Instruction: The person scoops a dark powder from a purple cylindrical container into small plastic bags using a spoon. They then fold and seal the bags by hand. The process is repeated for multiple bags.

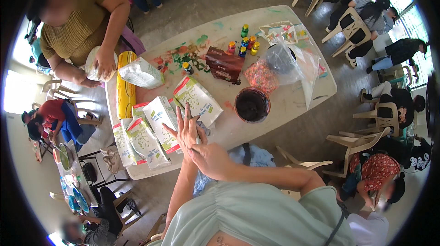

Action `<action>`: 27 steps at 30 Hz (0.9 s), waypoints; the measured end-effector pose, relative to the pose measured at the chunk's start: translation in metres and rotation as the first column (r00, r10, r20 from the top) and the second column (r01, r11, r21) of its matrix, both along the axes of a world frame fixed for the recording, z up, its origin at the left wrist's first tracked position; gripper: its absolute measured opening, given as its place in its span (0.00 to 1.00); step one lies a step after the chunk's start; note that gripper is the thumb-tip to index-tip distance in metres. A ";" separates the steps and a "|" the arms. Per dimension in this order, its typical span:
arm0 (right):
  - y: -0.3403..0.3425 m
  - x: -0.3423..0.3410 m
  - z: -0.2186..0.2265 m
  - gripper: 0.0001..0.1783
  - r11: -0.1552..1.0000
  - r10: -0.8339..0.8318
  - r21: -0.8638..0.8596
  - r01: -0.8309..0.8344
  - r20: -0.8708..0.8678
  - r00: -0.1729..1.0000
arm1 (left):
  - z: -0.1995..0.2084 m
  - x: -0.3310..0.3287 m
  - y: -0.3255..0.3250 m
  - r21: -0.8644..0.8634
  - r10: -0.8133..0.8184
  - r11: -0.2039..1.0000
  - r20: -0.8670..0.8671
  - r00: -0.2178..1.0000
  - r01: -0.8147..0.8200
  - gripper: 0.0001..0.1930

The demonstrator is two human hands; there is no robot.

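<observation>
My left hand (184, 129) is held up over the near edge of the table, fingers spread, with dark smudges on them. Against its heel and thumb side presses my right hand (211, 158), the thumb lying across it and the other fingers mostly hidden behind. A crumpled greyish piece (206, 129) shows beside the left fingers; I cannot tell whether it is held. Just beyond stand white-and-green cartons (161, 116), with another carton (199, 101) lying flat. To the right sits a tub of dark, thick stuff (252, 105).
Paint smears mark the table (284, 122). On it are small paint bottles (244, 30), a brown pouch (224, 64), a bag of colourful bits (261, 75), clear plastic (302, 69) and a yellow roll (126, 85). A person (78, 21) across the left corner handles a round container (98, 64).
</observation>
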State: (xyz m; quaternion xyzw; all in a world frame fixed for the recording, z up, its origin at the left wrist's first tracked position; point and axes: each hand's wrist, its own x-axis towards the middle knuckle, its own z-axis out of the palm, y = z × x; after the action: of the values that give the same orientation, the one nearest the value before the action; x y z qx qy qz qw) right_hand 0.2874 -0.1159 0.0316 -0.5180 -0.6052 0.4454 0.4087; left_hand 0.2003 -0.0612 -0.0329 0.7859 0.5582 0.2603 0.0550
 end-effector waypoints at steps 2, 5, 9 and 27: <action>-0.003 0.000 0.007 0.12 0.999 0.004 0.045 -0.004 -0.012 1.000 | 0.002 0.002 0.002 -0.015 -0.003 1.000 0.020 1.000 0.003 0.11; -0.005 0.000 0.010 0.10 0.997 0.002 0.074 -0.001 -0.014 1.000 | 0.004 0.004 0.002 -0.007 -0.017 1.000 0.058 0.998 0.018 0.12; -0.003 0.005 0.019 0.09 1.000 0.019 -0.017 -0.021 -0.097 0.995 | 0.001 0.001 0.006 -0.065 -0.023 0.998 0.066 0.998 0.027 0.14; 0.013 0.007 0.012 0.05 0.974 -0.021 0.219 0.053 -0.145 0.989 | 0.039 -0.010 0.013 -0.200 0.016 0.980 0.016 1.000 -0.012 0.24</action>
State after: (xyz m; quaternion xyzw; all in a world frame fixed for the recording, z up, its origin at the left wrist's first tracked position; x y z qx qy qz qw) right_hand 0.2947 -0.1029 0.0435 -0.4470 -0.6109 0.4030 0.5143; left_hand 0.1907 -0.0486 0.0066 0.7702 0.5864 0.2104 0.1368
